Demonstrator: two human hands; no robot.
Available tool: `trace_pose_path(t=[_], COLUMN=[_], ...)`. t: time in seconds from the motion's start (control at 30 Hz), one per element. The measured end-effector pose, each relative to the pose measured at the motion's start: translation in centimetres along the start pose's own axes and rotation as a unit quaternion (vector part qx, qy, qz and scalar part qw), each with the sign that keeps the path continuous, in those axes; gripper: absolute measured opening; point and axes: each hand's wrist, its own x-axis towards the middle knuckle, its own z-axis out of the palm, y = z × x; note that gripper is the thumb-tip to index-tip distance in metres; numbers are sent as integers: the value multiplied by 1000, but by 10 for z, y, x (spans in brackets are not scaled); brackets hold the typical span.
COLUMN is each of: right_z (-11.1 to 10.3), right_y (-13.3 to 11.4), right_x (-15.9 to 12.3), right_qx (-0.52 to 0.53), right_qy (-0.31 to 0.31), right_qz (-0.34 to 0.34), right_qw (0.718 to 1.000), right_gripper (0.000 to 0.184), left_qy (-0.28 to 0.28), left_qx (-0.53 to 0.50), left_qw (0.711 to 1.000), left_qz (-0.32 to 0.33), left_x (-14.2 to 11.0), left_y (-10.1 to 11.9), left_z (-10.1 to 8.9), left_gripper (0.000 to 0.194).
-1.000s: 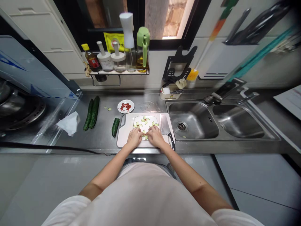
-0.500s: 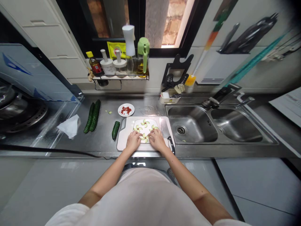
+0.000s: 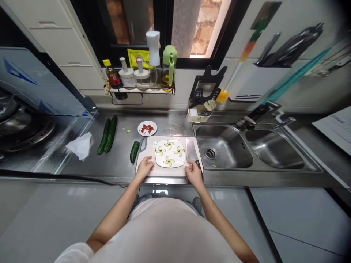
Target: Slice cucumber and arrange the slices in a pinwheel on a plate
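Observation:
A white square plate (image 3: 170, 155) lies on the cutting board (image 3: 146, 145). Cucumber slices (image 3: 169, 161) are laid on it in several pinwheel shapes, each with a small red centre. My left hand (image 3: 144, 168) hovers beside the plate's lower left side, fingers apart and holding nothing. At the lower right of the plate is my right hand (image 3: 193, 173), its thumb and forefinger apart and nothing between them. A knife (image 3: 191, 149) lies along the board's right side; its black handle is partly hidden by my right hand.
Left of the board lie a cut cucumber piece (image 3: 134, 152) and two whole cucumbers (image 3: 110, 134). A small dish (image 3: 147, 128) of red bits stands behind it. A crumpled white cloth or tissue (image 3: 81, 145) lies further left. The double sink (image 3: 225, 146) is on the right.
Both hands have drawn back from the lowest cucumber pinwheel and moved apart, the left one to the left and the right one to the right. The whole plate now shows.

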Motion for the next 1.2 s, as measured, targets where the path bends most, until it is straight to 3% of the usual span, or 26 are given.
trace_pose_path(t=[0.13, 0.27, 0.63, 0.87, 1.07, 1.2], right_z=[12, 23, 34, 25, 13, 4], right_y=[-7, -19, -26, -32, -42, -47], right_x=[0, 1, 12, 12, 4, -6], right_qx=[95, 195, 296, 329, 331, 338], right_qy=[-61, -57, -66, -102, -108, -107], right_qz=[87, 126, 211, 198, 165, 157], right_qw=[990, 971, 929, 918, 923, 922], right_gripper=[55, 57, 37, 33, 34, 33], left_qy=[-34, -45, -54, -61, -121, -121], left_qx=[-59, -67, -56, -98, -125, -156], left_qw=[996, 994, 995, 992, 984, 980], left_qz=[-59, -74, -59, -49, -36, -35], left_x=[-2, 0, 10, 2, -15, -27], left_y=[3, 4, 2, 9, 21, 31], left_z=[11, 21, 29, 23, 14, 12], left_gripper=[54, 51, 45, 42, 58, 63])
